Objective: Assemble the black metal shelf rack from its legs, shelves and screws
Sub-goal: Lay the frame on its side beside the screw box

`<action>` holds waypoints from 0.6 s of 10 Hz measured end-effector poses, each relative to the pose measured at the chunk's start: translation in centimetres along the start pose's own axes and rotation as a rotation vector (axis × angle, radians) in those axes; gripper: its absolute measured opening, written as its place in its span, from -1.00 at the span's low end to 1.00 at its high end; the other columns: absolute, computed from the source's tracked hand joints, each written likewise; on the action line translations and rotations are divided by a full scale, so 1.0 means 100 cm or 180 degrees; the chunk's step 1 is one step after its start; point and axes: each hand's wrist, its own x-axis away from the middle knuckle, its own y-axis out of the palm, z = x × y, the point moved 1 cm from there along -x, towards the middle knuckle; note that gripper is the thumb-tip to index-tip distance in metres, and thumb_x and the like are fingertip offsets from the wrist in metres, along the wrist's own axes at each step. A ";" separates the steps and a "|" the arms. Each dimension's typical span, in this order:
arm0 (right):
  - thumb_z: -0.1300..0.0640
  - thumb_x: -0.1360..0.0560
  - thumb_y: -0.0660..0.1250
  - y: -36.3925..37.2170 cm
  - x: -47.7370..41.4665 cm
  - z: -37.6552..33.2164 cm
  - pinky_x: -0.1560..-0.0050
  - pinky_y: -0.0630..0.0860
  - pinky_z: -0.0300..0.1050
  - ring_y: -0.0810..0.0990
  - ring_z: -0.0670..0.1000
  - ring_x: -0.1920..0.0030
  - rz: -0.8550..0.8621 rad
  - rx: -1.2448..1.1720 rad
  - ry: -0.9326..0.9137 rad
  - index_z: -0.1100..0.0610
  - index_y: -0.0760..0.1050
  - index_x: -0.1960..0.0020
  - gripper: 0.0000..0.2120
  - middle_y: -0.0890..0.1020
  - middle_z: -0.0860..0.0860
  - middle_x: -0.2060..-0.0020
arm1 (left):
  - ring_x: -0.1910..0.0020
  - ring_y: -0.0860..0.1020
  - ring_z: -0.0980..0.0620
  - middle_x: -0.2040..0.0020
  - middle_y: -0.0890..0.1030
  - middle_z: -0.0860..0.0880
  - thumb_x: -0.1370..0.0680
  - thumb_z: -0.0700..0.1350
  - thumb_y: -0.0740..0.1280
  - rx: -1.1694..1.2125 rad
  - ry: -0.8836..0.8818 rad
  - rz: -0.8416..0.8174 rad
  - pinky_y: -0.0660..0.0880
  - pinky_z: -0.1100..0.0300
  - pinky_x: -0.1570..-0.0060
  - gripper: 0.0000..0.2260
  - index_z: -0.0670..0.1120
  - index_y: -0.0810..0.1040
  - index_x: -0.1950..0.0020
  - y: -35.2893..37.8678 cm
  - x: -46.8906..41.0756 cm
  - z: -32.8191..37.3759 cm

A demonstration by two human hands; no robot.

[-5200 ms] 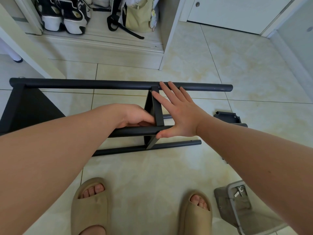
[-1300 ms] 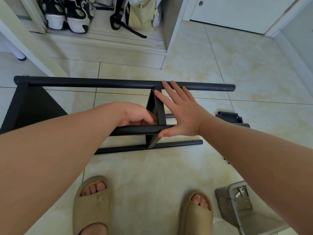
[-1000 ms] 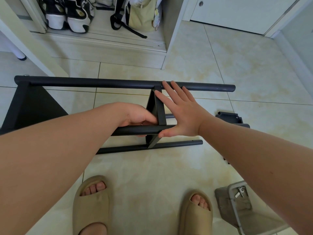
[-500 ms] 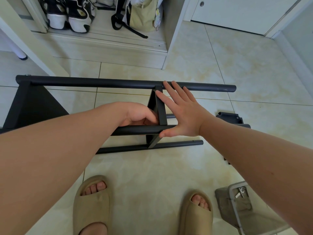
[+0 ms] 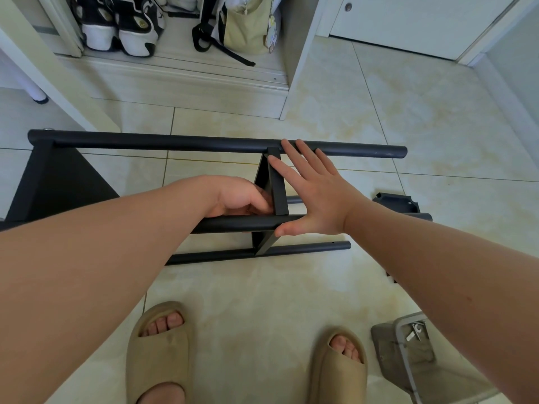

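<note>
The rack (image 5: pixel 175 142) lies on its side on the floor (image 5: pixel 408 112), running from nine to three o'clock across my view. At nine o'clock the end shelf (image 5: pixel 58 182) already sits between the legs, so I take that joint as done. My left hand (image 5: pixel 239 196) is just left of centre, fingers curled in against the left face of the middle shelf (image 5: pixel 278 193) where it meets the near leg (image 5: pixel 233 224). The fingertips are hidden behind the shelf edge, so I cannot tell whether they hold a screw, a key or nothing. The middle shelf stands edge-on at centre, spanning from the far leg down to the one on the floor. My right hand (image 5: pixel 318 193) is flat and spread wide against its right face, fingertips reaching the far leg and thumb on the near leg; I judge it is bracing the shelf while the left works the joint. Past it, toward three o'clock, the leg ends stand bare, so I reckon at least one more shelf is left to fit. A loose black part (image 5: pixel 396 202) lies there, and at five o'clock a grey bag (image 5: pixel 408 354) holds metal fittings (image 5: pixel 414 333). About halfway, I'd say.
</note>
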 end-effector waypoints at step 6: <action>-0.68 -0.27 0.02 0.002 0.000 0.000 -0.60 -0.24 0.18 -0.30 0.15 -0.61 0.0008 0.0009 -0.0022 -0.05 -0.24 -0.65 0.17 -0.26 0.07 -0.63 | 0.34 0.61 0.06 0.29 0.66 -0.03 -0.58 -0.29 0.24 -0.0052 -0.0130 0.0008 0.52 0.23 0.30 -0.82 -0.10 0.60 0.08 0.001 0.000 0.002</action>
